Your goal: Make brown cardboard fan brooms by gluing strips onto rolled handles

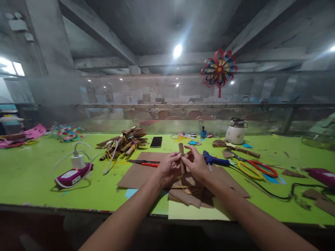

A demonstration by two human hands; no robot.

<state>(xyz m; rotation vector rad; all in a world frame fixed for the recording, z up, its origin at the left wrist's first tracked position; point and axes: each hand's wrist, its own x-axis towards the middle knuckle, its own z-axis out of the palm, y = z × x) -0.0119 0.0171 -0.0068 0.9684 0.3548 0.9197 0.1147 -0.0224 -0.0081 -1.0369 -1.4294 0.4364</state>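
While the left hand [170,165] and right hand [196,163] pinch a brown paper roll [181,148] upright between nearly closed fingers, it could unroll if either grip eases. Yellow string [193,193] below the hands might snag on a finger; the blue glue gun [218,161], just right of them, could be knocked by a sideways swing.

Grey concrete ceiling [158,27] w/ heavy beams, thick pillar [50,45] at L, bright ceiling light [177,51] near ctr + another at far R. Perforated metal mesh screen [166,100] behind lime-green tabletop [29,174], chair-like shapes blurry thru it. Bright window [10,67] far L, white twin-lamp fixture [17,24] up on pillar.
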